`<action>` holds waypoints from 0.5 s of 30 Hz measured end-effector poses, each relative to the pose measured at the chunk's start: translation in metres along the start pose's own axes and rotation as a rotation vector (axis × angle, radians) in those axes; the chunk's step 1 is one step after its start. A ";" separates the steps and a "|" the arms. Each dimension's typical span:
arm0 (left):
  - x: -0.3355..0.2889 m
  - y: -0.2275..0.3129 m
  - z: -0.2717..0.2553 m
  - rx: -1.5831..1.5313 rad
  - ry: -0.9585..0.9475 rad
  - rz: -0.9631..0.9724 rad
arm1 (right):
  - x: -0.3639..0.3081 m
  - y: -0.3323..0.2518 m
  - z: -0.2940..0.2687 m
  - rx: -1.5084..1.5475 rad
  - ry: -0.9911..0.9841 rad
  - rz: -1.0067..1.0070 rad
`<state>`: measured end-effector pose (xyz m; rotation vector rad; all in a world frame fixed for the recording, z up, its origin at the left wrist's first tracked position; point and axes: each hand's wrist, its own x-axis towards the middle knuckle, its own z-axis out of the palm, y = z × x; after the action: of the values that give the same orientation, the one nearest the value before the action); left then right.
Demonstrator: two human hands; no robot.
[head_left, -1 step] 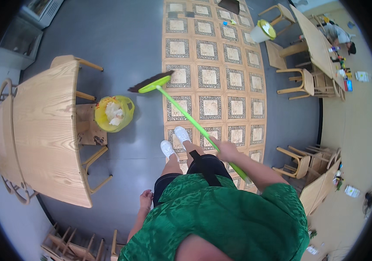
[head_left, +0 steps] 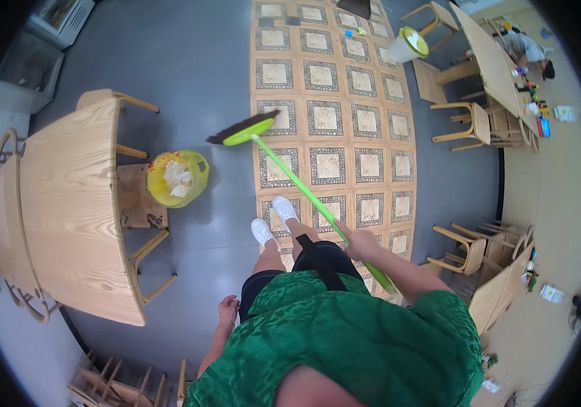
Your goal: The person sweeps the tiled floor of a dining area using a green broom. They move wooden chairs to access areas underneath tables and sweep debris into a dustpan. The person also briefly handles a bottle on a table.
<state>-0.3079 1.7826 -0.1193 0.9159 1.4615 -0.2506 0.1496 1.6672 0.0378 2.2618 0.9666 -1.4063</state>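
My right hand (head_left: pixel 363 245) is closed around the bright green handle of a broom (head_left: pixel 294 179), near its upper end. The broom's green head with dark bristles rests ahead, slanting over the line between grey floor and patterned tiles (head_left: pixel 325 121). My left hand (head_left: pixel 229 310) hangs at my side beside my dark shorts, fingers loosely bent, with nothing seen in it. Left of the broom head stands a yellow-lined bin (head_left: pixel 195 178) holding white crumpled waste. Farther ahead lie a small blue scrap (head_left: pixel 349 33) and a small yellow-green scrap (head_left: pixel 360 31) on the tiles.
A wooden table (head_left: pixel 73 217) with chairs stands at left. At right are another table (head_left: pixel 491 61), chairs (head_left: pixel 470 129) and a white bin with a yellow rim (head_left: pixel 402 47). A dark object (head_left: pixel 355 7) lies at the far edge. A person (head_left: pixel 528 51) is beyond the right table.
The broom head has shifted slightly to the right, and my right hand has moved a little right and down with the handle. My left hand stays where it was.
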 end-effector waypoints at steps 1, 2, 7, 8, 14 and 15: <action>0.003 0.008 -0.003 0.018 -0.019 -0.010 | -0.022 0.013 0.022 0.006 0.034 -0.004; 0.007 0.016 -0.005 0.028 -0.035 -0.035 | -0.039 0.024 0.042 0.030 0.001 0.052; 0.018 0.043 0.003 0.093 -0.067 0.019 | -0.073 0.063 0.128 0.288 -0.089 0.253; 0.017 0.047 0.007 0.099 -0.068 0.032 | -0.065 0.070 0.134 0.340 -0.065 0.303; 0.006 0.068 0.016 0.211 -0.087 -0.008 | 0.120 0.093 0.028 0.417 0.287 0.253; 0.005 0.070 0.016 0.245 -0.079 -0.015 | 0.160 0.101 -0.011 0.476 0.353 0.247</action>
<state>-0.2491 1.8192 -0.1000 1.0799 1.3849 -0.4796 0.2723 1.6613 -0.1062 2.9319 0.4378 -1.2514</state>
